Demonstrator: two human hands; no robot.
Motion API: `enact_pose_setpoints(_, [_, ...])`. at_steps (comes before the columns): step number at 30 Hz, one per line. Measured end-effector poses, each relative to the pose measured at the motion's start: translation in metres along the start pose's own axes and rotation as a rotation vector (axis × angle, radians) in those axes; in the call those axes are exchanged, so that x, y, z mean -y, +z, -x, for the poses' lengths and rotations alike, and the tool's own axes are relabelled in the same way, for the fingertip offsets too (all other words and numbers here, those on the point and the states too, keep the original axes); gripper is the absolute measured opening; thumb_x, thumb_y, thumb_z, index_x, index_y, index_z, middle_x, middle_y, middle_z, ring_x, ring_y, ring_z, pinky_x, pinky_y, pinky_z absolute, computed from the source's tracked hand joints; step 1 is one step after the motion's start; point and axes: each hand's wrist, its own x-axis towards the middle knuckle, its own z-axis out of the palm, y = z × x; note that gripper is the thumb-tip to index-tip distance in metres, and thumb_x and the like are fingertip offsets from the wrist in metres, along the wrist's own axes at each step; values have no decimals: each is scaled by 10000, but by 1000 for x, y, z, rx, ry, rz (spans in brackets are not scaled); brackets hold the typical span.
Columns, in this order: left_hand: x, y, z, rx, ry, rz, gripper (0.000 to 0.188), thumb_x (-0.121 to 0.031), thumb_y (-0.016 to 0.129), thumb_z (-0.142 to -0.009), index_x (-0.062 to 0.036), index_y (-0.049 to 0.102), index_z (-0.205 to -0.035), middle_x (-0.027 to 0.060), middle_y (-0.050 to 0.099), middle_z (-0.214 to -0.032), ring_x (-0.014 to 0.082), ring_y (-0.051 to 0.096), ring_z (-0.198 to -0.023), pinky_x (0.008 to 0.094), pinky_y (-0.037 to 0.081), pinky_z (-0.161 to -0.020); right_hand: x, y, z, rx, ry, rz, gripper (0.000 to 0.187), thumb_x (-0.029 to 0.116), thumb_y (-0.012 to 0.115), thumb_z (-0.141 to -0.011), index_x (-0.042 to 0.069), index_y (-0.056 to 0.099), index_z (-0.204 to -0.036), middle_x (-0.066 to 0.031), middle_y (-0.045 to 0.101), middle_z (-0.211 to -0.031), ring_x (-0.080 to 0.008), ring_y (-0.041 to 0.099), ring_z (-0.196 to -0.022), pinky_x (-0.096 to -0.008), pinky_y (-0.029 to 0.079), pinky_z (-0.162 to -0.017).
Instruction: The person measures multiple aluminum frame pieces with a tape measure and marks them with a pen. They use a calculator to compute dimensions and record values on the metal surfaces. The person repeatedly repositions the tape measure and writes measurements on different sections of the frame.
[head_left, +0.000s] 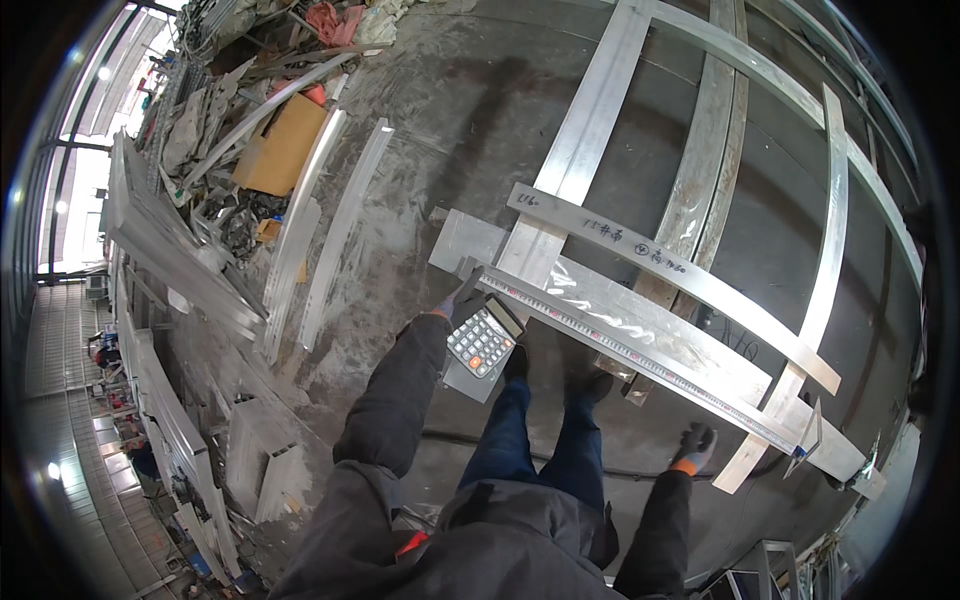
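Note:
My left hand (pixel 459 304), in a grey glove with an orange cuff, is closed at the upper left edge of a calculator (pixel 482 338), its fingers partly hidden. Beside that hand is the left end of a long graduated metal rule (pixel 610 345), lying along a flat metal bar (pixel 650 320). At the rule's right end stands a small metal square-like plate (pixel 813 430). My right hand (pixel 696 446), also gloved, hangs low near the end of a crosswise bar (pixel 745 460); its fingers are loosely bent and apart, with nothing visible in them.
A flat strip with handwriting (pixel 660 255) lies across long metal profiles (pixel 590 110). Loose metal lengths (pixel 345 230), a cardboard sheet (pixel 280 145) and scrap cover the floor at left. A dark cable (pixel 640 475) runs behind my legs. Another person (pixel 140 455) is far left.

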Motion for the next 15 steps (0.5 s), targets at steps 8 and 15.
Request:
enact_pose_setpoints(8, [7, -17, -25, 57, -66, 17, 594, -457, 493, -1095, -91, 473, -1562, 152, 701, -1181, 266, 689, -1035, 438, 585, -955, 37, 58, 117, 9, 203, 25, 209, 259, 639, -1040, 64, 617, -1114, -102, 725, -972, -153, 626, -651, -290, 472, -544])
enact_pose_setpoints(15, [39, -42, -5, 336, -413, 235, 566, -430, 482, -1111, -99, 464, -1571, 143, 709, -1148, 249, 690, -1014, 426, 586, -946, -9, 12, 123, -233, 536, -565, 242, 303, 696, -1021, 103, 746, -1148, -62, 754, -1066, -201, 695, -881, -336, 557, -767])
